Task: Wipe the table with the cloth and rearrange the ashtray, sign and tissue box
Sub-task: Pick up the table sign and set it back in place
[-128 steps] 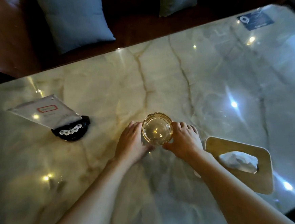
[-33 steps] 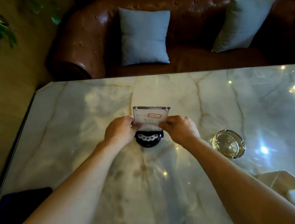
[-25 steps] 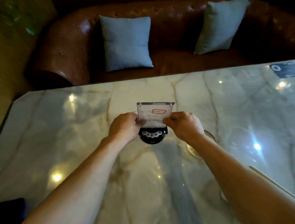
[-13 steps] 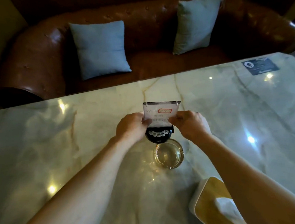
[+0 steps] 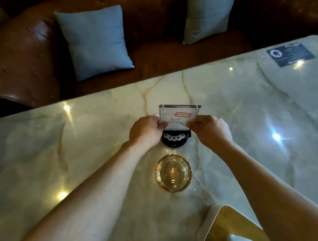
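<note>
A clear acrylic sign on a round black base stands upright in the middle of the marble table. My left hand pinches the sign's left edge and my right hand pinches its right edge. A round amber glass ashtray sits just in front of the sign's base, apart from both hands. The wooden tissue box lies at the bottom right, partly behind my right forearm. No cloth is in view.
A brown leather sofa with two pale blue cushions runs along the table's far edge. A dark blue card lies flat at the table's far right corner.
Both hands have carried the sign from the table's left part to just behind the ashtray. Before that they held the ashtray. The dark cloth at the lower left has left the view.
</note>
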